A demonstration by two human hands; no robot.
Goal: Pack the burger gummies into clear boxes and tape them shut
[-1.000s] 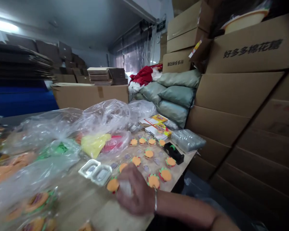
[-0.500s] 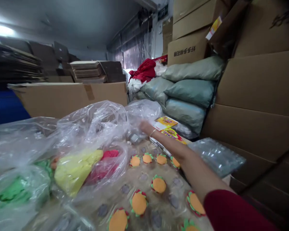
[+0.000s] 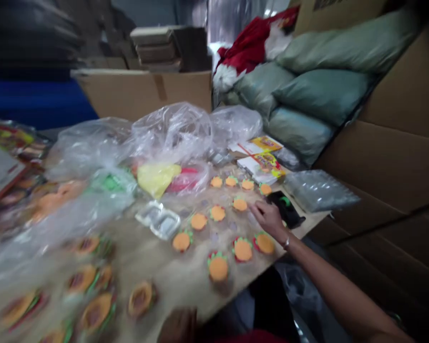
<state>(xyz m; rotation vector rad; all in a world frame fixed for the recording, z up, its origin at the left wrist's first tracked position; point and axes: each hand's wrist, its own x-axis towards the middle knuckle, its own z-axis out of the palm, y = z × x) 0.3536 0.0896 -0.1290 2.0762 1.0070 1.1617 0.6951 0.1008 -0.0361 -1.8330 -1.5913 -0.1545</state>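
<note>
My right hand is over the right side of the table, its fingers curled together; what they hold, if anything, I cannot make out. Just beyond its fingertips lies a small toy-like burger with an orange top and green and red frilled edges. A black tray with a green bit in it sits to its right. At the bottom edge, my left hand is dark and smeared by motion, so its fingers cannot be read. Near it lies a burger piece with a brown centre.
A clear plastic tray lies mid-table. Plastic bags with yellow, pink and green pieces spread behind it. Printed cards and stacked clear trays are at the right. Filled sacks and cartons stand beyond.
The view has tilted down and swung left. My right hand has come back from the clear plastic by the cards to the nearer burgers. My left hand now shows at the bottom.
</note>
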